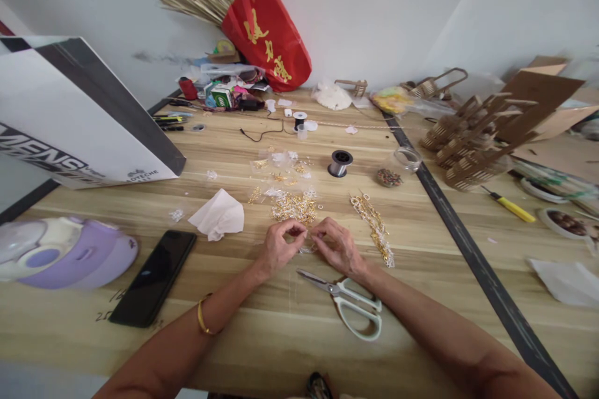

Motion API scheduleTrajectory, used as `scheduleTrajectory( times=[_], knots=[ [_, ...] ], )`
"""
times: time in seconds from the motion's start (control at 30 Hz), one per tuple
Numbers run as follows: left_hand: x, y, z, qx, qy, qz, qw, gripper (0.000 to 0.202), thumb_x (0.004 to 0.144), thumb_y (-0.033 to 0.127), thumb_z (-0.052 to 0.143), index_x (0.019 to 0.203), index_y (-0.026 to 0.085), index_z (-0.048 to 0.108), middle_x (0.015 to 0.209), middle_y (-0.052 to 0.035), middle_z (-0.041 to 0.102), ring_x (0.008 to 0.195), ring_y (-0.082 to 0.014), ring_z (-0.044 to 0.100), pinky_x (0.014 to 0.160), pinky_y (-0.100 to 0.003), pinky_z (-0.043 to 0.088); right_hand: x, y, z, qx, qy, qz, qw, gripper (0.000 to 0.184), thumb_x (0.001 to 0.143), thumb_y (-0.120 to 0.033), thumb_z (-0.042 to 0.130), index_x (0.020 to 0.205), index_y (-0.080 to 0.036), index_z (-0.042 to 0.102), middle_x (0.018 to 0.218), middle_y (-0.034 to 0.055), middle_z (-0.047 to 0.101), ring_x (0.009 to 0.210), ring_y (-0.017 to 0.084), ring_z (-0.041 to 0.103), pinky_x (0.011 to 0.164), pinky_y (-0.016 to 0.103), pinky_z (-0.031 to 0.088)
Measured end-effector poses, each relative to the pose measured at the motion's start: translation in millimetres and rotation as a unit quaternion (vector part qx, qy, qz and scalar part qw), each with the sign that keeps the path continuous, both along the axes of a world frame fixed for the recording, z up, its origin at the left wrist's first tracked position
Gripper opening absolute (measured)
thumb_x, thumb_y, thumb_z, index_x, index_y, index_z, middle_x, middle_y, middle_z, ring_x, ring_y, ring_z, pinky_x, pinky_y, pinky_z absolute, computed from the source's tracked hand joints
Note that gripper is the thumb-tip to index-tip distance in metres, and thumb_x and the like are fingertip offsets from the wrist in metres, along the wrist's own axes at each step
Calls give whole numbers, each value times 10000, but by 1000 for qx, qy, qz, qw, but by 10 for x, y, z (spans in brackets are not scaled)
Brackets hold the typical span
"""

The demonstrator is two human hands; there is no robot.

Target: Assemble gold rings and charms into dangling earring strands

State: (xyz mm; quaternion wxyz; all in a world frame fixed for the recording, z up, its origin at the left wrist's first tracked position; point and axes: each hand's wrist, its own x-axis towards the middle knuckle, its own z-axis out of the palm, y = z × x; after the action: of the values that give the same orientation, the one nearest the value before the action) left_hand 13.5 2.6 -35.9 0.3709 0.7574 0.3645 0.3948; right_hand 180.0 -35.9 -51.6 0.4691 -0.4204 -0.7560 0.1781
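Note:
My left hand (283, 248) and my right hand (337, 246) meet at the middle of the table, thumbs and forefingers pinched close together. Whatever lies between the fingertips is too small to make out. Just below them shows a short silvery strand (306, 250). A pile of gold and silver beads (294, 207) sits right behind my fingers. White-handled scissors (346, 299) lie slightly open near my right wrist. To the right, gold and silver beaded strands (373, 224) are laid out lengthwise.
A spool of grey thread (340, 163) and a jar of dark beads (389, 176) stand farther back. On the left are a crumpled tissue (218, 215), a black phone (153, 277), a purple device (77, 254) and a large box (84, 118). Small woven baskets (472, 137) crowd the right.

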Motion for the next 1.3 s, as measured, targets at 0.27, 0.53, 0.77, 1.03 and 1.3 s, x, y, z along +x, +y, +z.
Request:
scheduleTrajectory(
  times=[0.27,0.53,0.77,1.03,1.3],
  knots=[
    [-3,-4,-22,27,3,1,1000,70,747,139,578,682,143,605,637,-20,636,613,-123,581,612,-226,482,1,-4,-6,-3,2,-12,1000,74,853,-154,499,870,-181,566,734,38,553,682,159,518,612,290,444],
    [1,-7,-62,53,-1,8,999,74,754,143,573,693,147,613,657,-32,648,626,-131,594,615,-236,485,0,-8,-1,4,8,-12,1000,60,847,-161,497,851,-188,550,720,31,537,667,160,509,605,290,437],
    [-8,-15,-57,64,15,9,998,82,765,144,564,695,145,608,654,-31,634,621,-129,587,616,-233,476,-7,-14,-3,8,4,-17,1000,53,838,-151,504,835,-186,544,708,27,527,667,159,506,602,286,428],
    [-9,-26,-39,72,17,4,997,99,774,151,554,688,152,604,653,-31,633,622,-132,585,615,-237,472,-5,-12,-8,6,-1,-18,1000,47,840,-168,500,826,-189,539,697,23,527,655,157,507,591,283,430],
    [-6,-31,-70,74,18,-1,997,107,769,127,556,679,156,605,658,-29,641,623,-134,587,624,-240,474,-9,-7,-12,9,-4,-15,1000,50,841,-159,504,831,-194,537,698,25,527,649,157,502,579,282,432]
  ],
)
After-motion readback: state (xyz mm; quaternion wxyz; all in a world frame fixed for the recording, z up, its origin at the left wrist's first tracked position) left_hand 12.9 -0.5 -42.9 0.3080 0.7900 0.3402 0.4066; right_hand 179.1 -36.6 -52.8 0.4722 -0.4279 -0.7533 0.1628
